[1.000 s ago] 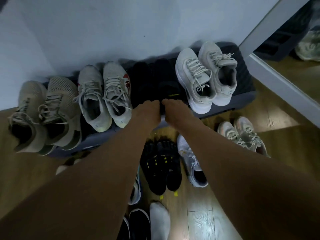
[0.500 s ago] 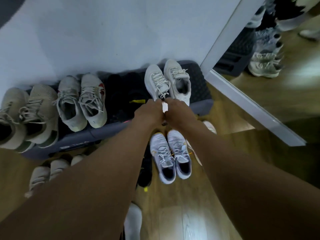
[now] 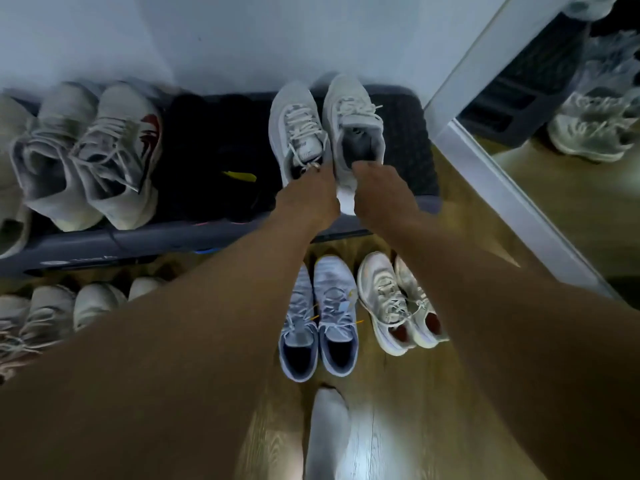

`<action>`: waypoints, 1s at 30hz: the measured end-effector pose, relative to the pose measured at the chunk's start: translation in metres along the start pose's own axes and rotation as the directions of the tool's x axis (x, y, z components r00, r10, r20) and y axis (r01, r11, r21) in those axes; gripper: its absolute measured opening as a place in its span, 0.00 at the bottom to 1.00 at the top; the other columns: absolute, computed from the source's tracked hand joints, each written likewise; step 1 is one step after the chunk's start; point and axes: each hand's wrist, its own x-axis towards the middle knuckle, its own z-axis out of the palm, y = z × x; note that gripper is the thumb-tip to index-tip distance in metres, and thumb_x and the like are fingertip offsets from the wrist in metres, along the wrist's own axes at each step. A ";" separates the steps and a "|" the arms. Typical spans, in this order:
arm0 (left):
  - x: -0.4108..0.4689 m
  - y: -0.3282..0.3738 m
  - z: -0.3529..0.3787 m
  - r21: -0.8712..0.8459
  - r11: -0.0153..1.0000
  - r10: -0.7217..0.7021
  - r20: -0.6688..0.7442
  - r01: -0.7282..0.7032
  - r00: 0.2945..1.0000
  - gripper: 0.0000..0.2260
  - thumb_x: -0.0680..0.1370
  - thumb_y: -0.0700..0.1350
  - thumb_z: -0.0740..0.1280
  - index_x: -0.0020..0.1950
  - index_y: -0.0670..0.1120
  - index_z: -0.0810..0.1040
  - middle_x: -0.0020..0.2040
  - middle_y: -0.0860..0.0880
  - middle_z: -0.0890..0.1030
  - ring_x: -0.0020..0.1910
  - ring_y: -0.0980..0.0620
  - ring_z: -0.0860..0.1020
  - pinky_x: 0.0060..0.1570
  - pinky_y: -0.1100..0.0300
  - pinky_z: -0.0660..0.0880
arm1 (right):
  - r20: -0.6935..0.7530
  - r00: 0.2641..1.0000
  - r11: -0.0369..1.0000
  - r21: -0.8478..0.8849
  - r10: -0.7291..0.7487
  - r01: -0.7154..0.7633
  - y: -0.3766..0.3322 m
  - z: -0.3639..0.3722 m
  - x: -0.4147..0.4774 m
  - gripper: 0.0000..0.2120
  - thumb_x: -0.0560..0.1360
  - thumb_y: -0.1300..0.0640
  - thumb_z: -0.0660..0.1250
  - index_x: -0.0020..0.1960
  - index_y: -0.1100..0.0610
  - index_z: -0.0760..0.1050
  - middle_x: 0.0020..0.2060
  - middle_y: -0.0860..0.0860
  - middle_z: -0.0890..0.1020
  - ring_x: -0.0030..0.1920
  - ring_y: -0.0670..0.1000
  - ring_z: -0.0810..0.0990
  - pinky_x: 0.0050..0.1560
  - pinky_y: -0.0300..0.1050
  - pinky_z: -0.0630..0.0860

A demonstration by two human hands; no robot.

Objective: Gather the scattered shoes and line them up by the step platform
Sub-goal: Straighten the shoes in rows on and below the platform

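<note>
- shoes: a pale grey pair [image 3: 325, 129] sits on the dark step platform [image 3: 412, 133], toes to the wall.
- left hand [image 3: 311, 195] grips the left shoe's heel, right hand [image 3: 377, 192] the right shoe's; both sets of fingers look clenched on the heels.
- best to nudge both heels level and keep the pair parallel to its neighbours.
- soft mesh uppers, loose laces; the platform top looks ribbed and grippy.
- blue-grey pair [image 3: 320, 320] waits on the wood floor [image 3: 398, 427].

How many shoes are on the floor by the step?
At least 7: a blue-grey pair in the middle, a cream pair to its right, and three pale shoes at left. An arm may hide more there.
</note>
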 end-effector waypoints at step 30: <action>-0.109 0.052 0.155 -0.140 0.990 0.005 -0.012 -0.007 1.000 0.28 0.75 0.44 0.64 0.75 0.46 0.62 0.69 0.41 0.67 0.65 0.39 0.69 0.61 0.44 0.71 | 0.189 0.967 0.969 0.140 0.174 -0.202 0.065 0.076 -0.139 0.20 0.75 0.58 0.62 0.66 0.59 0.66 0.63 0.58 0.73 0.63 0.60 0.73 0.60 0.56 0.70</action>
